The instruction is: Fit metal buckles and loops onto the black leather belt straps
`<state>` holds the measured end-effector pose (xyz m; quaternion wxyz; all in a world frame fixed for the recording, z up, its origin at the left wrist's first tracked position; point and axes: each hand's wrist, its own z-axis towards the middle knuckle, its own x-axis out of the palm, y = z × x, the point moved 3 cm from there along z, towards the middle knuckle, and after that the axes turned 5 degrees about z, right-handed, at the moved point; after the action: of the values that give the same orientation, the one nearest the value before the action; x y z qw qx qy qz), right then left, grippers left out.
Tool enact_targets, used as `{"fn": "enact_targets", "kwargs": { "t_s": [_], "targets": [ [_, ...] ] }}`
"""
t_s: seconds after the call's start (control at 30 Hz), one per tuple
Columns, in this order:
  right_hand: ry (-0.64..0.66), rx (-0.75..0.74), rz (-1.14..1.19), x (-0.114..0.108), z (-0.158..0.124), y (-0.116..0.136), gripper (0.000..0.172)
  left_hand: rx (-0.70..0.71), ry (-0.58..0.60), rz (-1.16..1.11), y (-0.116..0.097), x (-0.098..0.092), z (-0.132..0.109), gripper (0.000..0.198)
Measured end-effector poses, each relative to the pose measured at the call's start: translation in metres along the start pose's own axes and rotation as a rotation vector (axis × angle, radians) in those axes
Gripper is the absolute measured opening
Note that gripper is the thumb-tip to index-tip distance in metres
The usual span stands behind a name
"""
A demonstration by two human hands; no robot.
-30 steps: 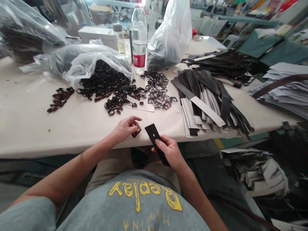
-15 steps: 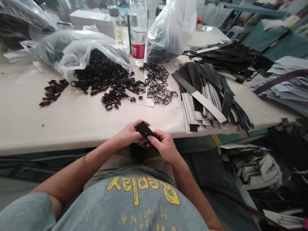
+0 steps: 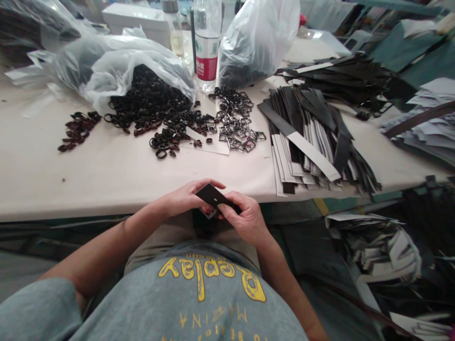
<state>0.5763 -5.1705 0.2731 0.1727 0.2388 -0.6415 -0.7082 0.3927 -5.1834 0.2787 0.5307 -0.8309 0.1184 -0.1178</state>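
Note:
Near the table's front edge, above my lap, my right hand point(image 3: 246, 217) pinches a black belt strap point(image 3: 208, 193) with its thumb on top. A small pale slot shows in the strap close to that thumb. My left hand point(image 3: 186, 198) is closed around the strap's far end from the left, its fingers partly behind it. Just below the strap, at the left fingertips, is a small grey metal-looking piece point(image 3: 212, 214), mostly hidden; its kind cannot be made out. Ahead on the table lie a heap of metal buckles point(image 3: 239, 124) and a pile of black strap loops point(image 3: 152, 106).
Black strips with white backing point(image 3: 309, 137) are stacked to the right. A plastic bottle point(image 3: 206, 61) stands between two plastic bags, the left bag point(image 3: 117, 66) spilling loops. Small brown loops point(image 3: 78, 130) lie at left. Below the table at right is a bundle of strips point(image 3: 384, 251).
The strap has turned slightly in my hands, so its broad face and slot show more. My left hand has shifted a little left. The view has tilted slightly.

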Motion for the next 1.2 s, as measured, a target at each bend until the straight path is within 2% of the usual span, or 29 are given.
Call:
{"fn": "enact_targets", "kwargs": {
  "t_s": [0.13,0.23,0.3,0.37,0.47,0.53,0.63,0.77,0.9,1.0,1.07,1.2],
  "targets": [
    [-0.065,0.065,0.065,-0.004,0.000,-0.011,0.019,0.051,0.008,-0.105,0.006,-0.004,-0.002,0.044],
    [-0.085,0.107,0.115,-0.004,0.001,-0.018,0.023,0.119,-0.001,-0.136,0.011,0.001,-0.002,0.040],
    [-0.109,0.127,0.139,-0.002,0.002,-0.018,0.025,0.184,-0.095,-0.145,0.015,0.005,-0.001,0.040],
    [-0.135,0.132,0.143,0.000,0.003,-0.015,0.025,0.253,-0.238,-0.096,0.018,0.009,-0.002,0.034],
    [-0.175,0.118,0.105,0.002,0.002,-0.010,0.025,0.344,-0.441,0.152,0.019,0.010,-0.005,0.018],
    [-0.185,0.115,0.087,0.003,0.000,-0.008,0.025,0.389,-0.518,0.315,0.018,0.009,-0.008,0.014],
    [-0.183,0.113,0.083,0.005,-0.001,-0.009,0.024,0.393,-0.530,0.333,0.015,0.008,-0.011,0.019],
    [-0.196,0.131,0.129,0.001,-0.002,-0.012,0.026,0.311,-0.491,0.108,0.009,0.007,-0.012,0.028],
    [-0.255,0.158,0.056,-0.010,-0.007,-0.014,0.029,0.304,-0.606,-0.106,0.002,0.003,-0.012,0.032],
    [-0.145,0.137,-0.050,-0.010,-0.013,-0.011,0.028,0.362,-0.669,-0.204,-0.001,-0.001,-0.010,0.035],
    [-0.081,0.127,-0.101,-0.005,-0.016,-0.008,0.028,0.383,-0.665,-0.231,-0.001,-0.001,-0.009,0.034],
    [-0.137,0.143,-0.126,-0.001,-0.018,-0.009,0.028,0.376,-0.611,-0.146,0.003,0.002,-0.010,0.030]
  ]
}}
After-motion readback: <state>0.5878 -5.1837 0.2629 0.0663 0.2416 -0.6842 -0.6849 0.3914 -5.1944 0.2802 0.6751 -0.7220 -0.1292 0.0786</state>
